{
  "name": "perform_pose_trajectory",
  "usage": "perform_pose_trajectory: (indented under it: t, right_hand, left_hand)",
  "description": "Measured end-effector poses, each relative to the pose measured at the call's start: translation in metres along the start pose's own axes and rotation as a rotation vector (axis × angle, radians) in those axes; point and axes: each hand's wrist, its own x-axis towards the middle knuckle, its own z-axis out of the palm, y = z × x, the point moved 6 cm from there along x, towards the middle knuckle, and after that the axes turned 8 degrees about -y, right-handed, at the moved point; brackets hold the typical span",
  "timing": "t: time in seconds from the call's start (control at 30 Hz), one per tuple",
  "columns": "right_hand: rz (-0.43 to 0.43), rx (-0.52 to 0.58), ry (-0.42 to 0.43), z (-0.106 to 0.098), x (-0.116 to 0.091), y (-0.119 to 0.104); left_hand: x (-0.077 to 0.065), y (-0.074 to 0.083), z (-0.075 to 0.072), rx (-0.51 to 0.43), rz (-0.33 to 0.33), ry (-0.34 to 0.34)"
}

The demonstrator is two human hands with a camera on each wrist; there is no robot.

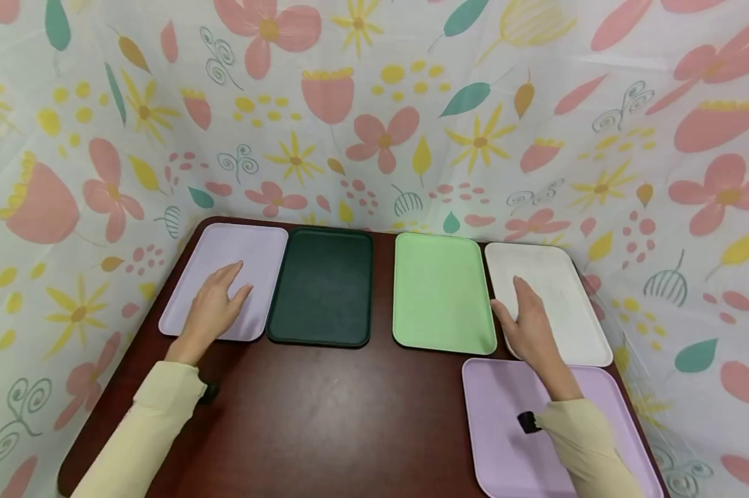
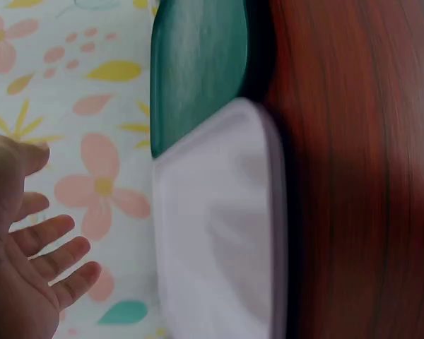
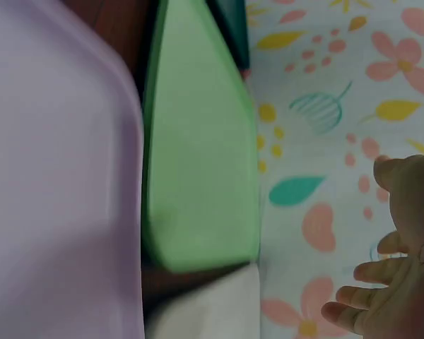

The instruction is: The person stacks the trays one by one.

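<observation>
**A bare left hand [image 1: 214, 304] and a bare right hand [image 1: 526, 324] with nothing in them**

We see the left hand at the middle left of the frame. It is above a flat, smooth, pale purple tray [image 1: 243, 238] with round corners. Its thumb sticks out to the side, its fingers are loose and nearly straight, and it has hold of nothing. In the left wrist view, we see a space between this hand and the tray.

We see the right hand at the middle right, over the left part of a flat, smooth, white tray [image 1: 570, 297] with round corners. Its thumb is well away from its fingers, which bend only a little. It has hold of nothing too. We cannot tell how high it is above the tray.

Next to the pale purple tray, left of the middle, we see a flat, dark green tray [image 1: 321, 287]. Right of the middle is a flat, light green tray [image 1: 444, 294], just beside the white one. A strip of the shiny, red-brown table [image 1: 324, 415] shows between the two green ones.

At the lower right, we find a flat, pink-purple tray [image 1: 498, 429], just below the white one and partly under the right arm in our view. We see a pale yellow left sleeve [image 1: 150, 429] at the lower left and a pale yellow right sleeve [image 1: 588, 443] at the lower right. Behind everything hangs a white flowery cloth [image 1: 386, 83], filling the top of the frame.
</observation>
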Motion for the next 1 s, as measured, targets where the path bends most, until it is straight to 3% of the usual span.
perform_pose_trajectory:
  t: [0.23, 0.47, 0.67, 0.83, 1.0]
  right_hand:
    - [0.064, 0.153, 0.012, 0.040, 0.016, -0.031]
    - [0.072, 0.266, -0.029, 0.080, 0.028, -0.061]
    - [0.119, 0.320, -0.096, 0.114, 0.032, -0.083]
    - [0.123, 0.347, -0.098, 0.133, 0.037, -0.098]
    - [0.108, 0.344, -0.152, 0.151, 0.042, -0.114]
  left_hand:
    - [0.011, 0.011, 0.027, -0.135, -0.116, -0.015]
    - [0.016, 0.016, 0.049, -0.177, -0.205, 0.018]
    - [0.016, 0.020, 0.064, -0.201, -0.246, -0.023]
    - [0.016, 0.020, 0.068, -0.194, -0.257, -0.031]
    - [0.017, 0.019, 0.072, -0.173, -0.261, -0.043]
